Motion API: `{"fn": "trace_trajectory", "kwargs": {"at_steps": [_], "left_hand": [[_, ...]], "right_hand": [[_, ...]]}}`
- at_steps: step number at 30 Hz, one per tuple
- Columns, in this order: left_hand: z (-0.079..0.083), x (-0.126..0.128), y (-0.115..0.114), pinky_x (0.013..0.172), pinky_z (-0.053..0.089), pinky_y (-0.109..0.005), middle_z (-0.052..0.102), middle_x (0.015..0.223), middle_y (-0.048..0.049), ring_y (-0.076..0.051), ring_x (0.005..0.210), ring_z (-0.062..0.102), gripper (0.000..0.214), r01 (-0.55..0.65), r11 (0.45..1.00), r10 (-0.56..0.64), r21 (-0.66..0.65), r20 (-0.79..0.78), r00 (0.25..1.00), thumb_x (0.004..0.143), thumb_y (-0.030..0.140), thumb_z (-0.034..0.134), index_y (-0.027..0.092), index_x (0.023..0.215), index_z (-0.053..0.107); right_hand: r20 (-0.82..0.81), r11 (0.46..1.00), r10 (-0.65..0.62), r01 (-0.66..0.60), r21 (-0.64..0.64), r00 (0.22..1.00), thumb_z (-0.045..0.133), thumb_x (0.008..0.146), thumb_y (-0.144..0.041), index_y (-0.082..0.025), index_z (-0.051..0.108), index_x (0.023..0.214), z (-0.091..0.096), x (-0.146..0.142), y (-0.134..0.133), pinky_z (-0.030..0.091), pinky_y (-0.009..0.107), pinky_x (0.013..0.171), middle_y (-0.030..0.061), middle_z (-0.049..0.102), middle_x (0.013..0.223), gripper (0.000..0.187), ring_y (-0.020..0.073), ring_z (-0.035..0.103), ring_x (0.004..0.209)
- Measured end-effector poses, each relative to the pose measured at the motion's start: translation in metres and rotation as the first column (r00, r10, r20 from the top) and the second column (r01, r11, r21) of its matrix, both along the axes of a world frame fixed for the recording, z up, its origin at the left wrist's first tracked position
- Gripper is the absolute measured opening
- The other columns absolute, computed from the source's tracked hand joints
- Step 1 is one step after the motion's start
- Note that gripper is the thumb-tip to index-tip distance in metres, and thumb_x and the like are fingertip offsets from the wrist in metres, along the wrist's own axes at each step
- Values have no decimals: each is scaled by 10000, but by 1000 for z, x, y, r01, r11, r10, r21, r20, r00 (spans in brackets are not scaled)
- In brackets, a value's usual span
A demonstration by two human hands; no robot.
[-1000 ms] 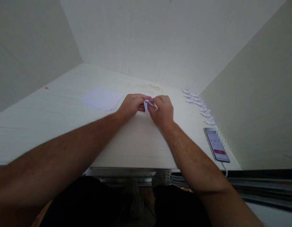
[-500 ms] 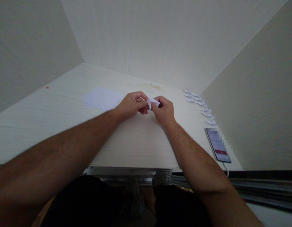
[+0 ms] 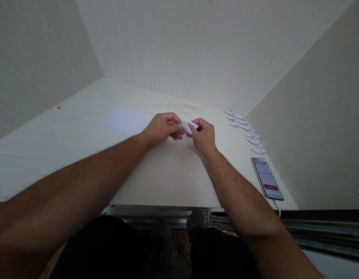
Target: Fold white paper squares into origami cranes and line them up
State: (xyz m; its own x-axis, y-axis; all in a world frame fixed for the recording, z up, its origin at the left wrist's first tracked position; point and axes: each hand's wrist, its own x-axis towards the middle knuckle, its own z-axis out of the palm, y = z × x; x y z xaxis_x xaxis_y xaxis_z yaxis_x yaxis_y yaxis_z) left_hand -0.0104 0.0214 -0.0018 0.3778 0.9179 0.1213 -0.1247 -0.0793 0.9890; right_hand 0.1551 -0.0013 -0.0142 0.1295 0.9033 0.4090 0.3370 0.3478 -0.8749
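One folded paper (image 3: 186,127) lies between the left hand (image 3: 164,127) and right hand (image 3: 204,136) above the table (image 3: 167,174), long axis roughly sideways; the right pinches its body, the left pinches its left end.

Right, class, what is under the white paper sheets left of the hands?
The sheets lie on the white tabletop, which shows around them. The tabletop directly beneath, and anything else there, is covered and cannot be seen.
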Motion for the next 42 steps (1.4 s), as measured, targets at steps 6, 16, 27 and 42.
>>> {"fn": "trace_trajectory", "kwargs": {"at_steps": [6,16,27,42], "left_hand": [[0,0,0,555,550,-268,716,661,-49,-160,566,690,265,-21,1000,22,23,-3,1000,698,225,856,131,804,632],[-5,1,0,696,618,-316,736,732,-57,-159,678,699,344,-50,998,49,34,24,999,651,380,892,127,816,726],[-5,4,-3,691,633,-348,743,886,-63,-183,776,718,401,17,1000,-17,-1,1,1000,606,316,906,136,887,684],[-4,6,2,577,475,-216,695,704,-4,-100,591,606,253,-119,990,124,-82,53,991,601,57,626,133,833,689]], "right_hand": [[-18,1000,-7,7,11,1000,698,801,-334,-203,648,689,1,0,1,335,242,504,-48,550,549,179,92,436,500],[80,995,-80,76,59,994,668,808,-347,-201,652,734,-2,0,0,346,248,537,-47,574,593,164,105,474,548],[150,995,-101,103,0,984,686,779,-331,-205,644,738,-4,0,1,399,268,596,-33,618,651,139,126,527,608],[332,998,-44,59,-37,942,708,746,-283,-209,652,795,-2,1,-2,374,276,612,-51,585,644,104,126,502,596]]}}
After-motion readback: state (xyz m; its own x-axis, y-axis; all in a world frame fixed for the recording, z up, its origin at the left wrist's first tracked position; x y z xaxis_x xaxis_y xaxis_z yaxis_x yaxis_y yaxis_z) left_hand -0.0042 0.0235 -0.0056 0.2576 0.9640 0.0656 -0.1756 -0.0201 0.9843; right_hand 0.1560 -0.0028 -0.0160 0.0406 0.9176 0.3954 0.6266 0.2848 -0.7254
